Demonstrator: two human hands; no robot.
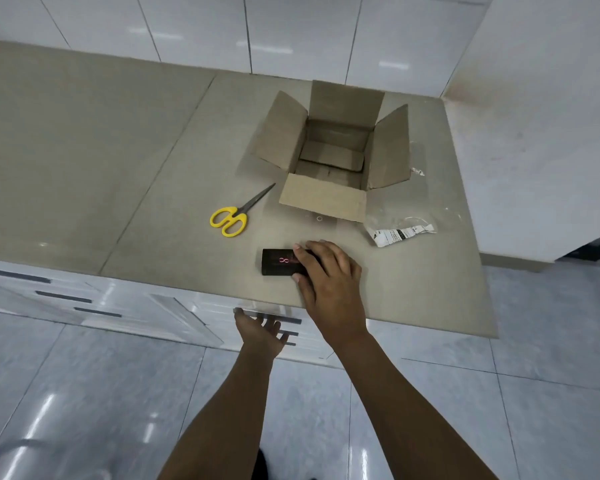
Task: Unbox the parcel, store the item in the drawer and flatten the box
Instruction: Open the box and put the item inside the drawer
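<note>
A small black item box [280, 262] with a pink figure on it lies near the front edge of the beige counter [153, 188]. My right hand [329, 275] rests over its right end, fingers curled around it. My left hand [260, 332] is below the counter edge, fingers spread at the dark handle of the top drawer [284, 320], which looks closed. The brown cardboard box [329, 157] stands behind on the counter with all its flaps open and nothing visible inside.
Yellow-handled scissors [238, 214] lie left of the box. Crumpled clear plastic wrapping with a printed label [400, 232] lies to its right. More drawers with dark handles [63, 296] sit lower left. White tiled walls stand behind and to the right; grey tiled floor below.
</note>
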